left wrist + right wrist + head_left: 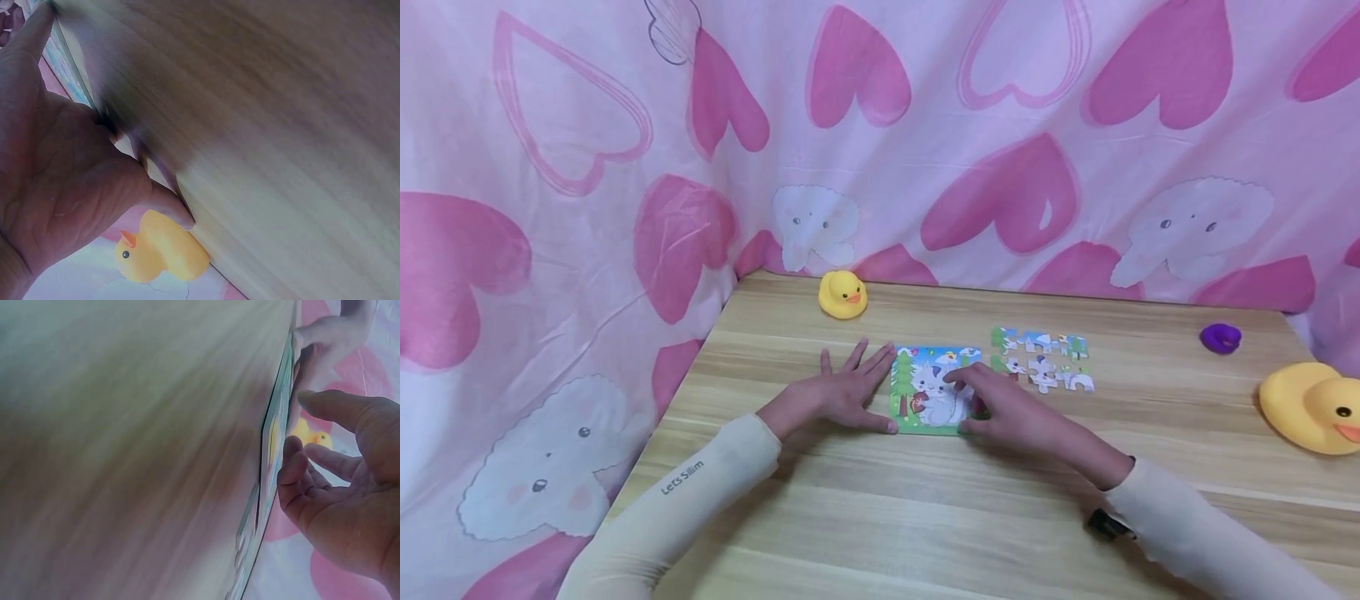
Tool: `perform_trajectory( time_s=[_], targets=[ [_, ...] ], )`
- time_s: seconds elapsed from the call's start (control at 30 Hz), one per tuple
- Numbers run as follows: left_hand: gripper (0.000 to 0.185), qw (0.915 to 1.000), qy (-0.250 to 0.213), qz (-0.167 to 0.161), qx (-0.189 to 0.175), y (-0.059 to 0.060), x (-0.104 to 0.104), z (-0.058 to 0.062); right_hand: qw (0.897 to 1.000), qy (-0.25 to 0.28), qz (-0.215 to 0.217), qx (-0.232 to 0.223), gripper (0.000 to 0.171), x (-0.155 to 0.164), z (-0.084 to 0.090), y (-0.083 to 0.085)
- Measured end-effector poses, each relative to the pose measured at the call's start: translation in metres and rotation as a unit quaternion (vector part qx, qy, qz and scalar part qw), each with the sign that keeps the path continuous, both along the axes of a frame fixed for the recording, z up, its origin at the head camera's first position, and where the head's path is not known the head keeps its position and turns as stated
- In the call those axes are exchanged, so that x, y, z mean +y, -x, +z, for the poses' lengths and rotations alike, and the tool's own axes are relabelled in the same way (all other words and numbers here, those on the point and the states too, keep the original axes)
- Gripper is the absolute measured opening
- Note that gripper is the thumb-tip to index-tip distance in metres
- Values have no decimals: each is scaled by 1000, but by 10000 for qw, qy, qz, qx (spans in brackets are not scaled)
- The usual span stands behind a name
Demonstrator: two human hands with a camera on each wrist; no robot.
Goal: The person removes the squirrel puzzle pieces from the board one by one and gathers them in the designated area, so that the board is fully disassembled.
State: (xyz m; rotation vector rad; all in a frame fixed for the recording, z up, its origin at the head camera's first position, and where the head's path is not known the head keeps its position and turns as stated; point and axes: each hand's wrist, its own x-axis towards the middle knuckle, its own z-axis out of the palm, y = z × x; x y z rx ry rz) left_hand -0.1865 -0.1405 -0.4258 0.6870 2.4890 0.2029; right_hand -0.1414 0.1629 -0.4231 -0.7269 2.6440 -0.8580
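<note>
A square picture puzzle (pixel 936 412) showing a white cartoon cat-like animal beside green trees lies flat on the wooden table. My left hand (pixel 846 393) rests with fingers spread at its left side, thumb near the lower corner and a fingertip at the upper one. Over the puzzle's right side is my right hand (pixel 1011 408), its index finger above the picture and its thumb near the lower right corner. In the right wrist view, the right hand (pixel 350 506) has loosely bent fingers with nothing between them. Several loose jigsaw pieces (pixel 1042 375) lie in two rows just beyond this hand.
A yellow rubber duck (pixel 842 296) stands at the back left of the table (pixel 865 517). Toward the right are a small purple duck (pixel 1221 338) and a bigger yellow duck (pixel 1303 408). Pink heart-patterned curtains (pixel 880 158) hang behind the table and along its left side.
</note>
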Motion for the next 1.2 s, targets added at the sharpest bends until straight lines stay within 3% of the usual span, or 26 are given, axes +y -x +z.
perform_trajectory(
  time_s=[0.23,0.47,0.9,1.2],
  targets=[
    [124,10000,13,-20,51,0,1,0,9996,-193,72,-170,64,-11,-3,-4],
    [124,10000,13,-51,57,0,1,0,9988,-446,178,113,66,-16,-5,-5],
    [124,10000,-49,-7,23,0,0,0,9992,-383,104,82,67,-18,-7,1],
    [124,10000,-25,-13,51,0,0,0,9996,-197,191,-51,49,-18,-6,3]
  ],
)
